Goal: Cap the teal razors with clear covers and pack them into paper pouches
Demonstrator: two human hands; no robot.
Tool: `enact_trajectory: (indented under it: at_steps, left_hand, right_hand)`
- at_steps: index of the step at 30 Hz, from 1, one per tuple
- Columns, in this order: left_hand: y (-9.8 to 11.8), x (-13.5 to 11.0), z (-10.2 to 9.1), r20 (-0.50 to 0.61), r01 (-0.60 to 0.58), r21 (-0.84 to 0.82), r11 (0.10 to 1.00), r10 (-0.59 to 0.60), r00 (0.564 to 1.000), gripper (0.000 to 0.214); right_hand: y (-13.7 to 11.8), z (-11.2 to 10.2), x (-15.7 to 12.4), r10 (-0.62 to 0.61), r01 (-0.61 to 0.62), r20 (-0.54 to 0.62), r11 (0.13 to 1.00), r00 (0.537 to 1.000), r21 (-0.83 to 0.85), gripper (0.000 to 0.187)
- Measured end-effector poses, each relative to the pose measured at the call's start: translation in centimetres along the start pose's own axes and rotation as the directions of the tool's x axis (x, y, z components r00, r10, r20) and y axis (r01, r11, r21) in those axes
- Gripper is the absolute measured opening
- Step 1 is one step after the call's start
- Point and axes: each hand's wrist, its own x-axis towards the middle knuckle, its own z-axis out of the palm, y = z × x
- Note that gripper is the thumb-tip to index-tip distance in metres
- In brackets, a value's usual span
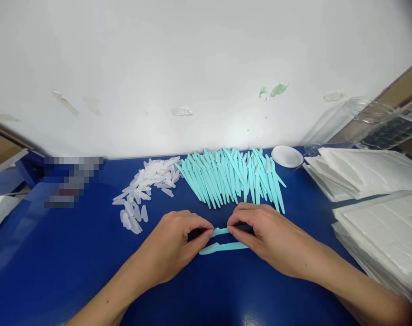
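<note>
Between my two hands is a turquoise eyebrow razor, held level just above the blue table. My left hand pinches its left end between thumb and fingertips; whether a cap is in that pinch is hidden. My right hand is closed on the handle, whose far end sits behind the fingers. A second eyebrow razor lies on the table just in front of it, partly covered by my right hand. Farther back is a row of many turquoise razors. Small translucent white blade caps lie in a loose heap to their left.
A round white lid rests by the wall, right of the razors. Stacked white padded packets line the right side, with a clear plastic container behind. A white wall closes off the back of the blue table.
</note>
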Motion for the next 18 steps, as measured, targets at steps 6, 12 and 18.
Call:
enact_trajectory:
  at_steps: [6, 12, 18]
  left_hand:
    - [0.1, -0.5, 0.1, 0.022, -0.072, 0.1, 0.992, 0.07, 0.997, 0.02]
    - [0.2, -0.7, 0.2, 0.125, -0.142, 0.125, 0.982, 0.127, 0.984, 0.027]
    - [0.2, -0.3, -1.0, 0.047, -0.07, 0.034, 0.997, 0.069, 0.997, 0.03]
  right_hand:
    - [-0.2, 0.2, -0.3, -0.01, 0.016, 0.052, 0.994, 0.999, -0.106, 0.022]
    - [0.5, -1.5, -0.2, 0.045, -0.046, -0.01, 0.996, 0.999, -0.077, 0.03]
    - [2.3, -3.4, 3.5, 0.206, -0.296, -0.378, 0.934, 0.903, -0.198, 0.039]
